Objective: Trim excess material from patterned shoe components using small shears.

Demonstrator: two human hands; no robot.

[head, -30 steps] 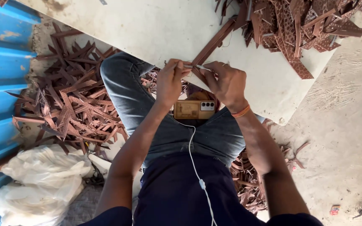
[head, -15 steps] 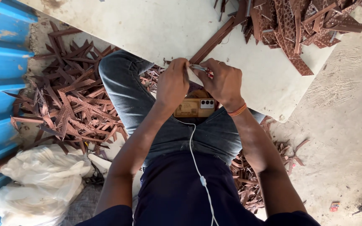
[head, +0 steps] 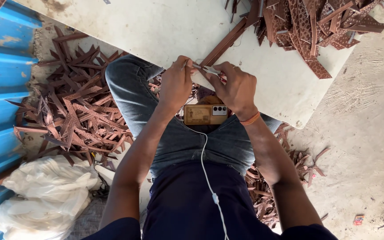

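Brown strip [head: 227, 42] lies on the white desk [head: 156, 31]; left hand [head: 175, 84] and right hand [head: 234, 86] pinch its near end together, above a phone [head: 204, 114].

Brown strips [head: 76, 111]; white board [head: 156, 31]; blue corrugated sheet [head: 1, 66]; orange wristband [head: 250, 119].

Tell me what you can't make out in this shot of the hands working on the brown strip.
Head view only:
- Near end of the brown strip: covered by the fingers of the left hand and right hand.
- Small pale tool between the hands: too small to identify.
- Heap of brown strips on the board: cut off by the top edge.
- Phone on the lap: its far edge is hidden by the hands.
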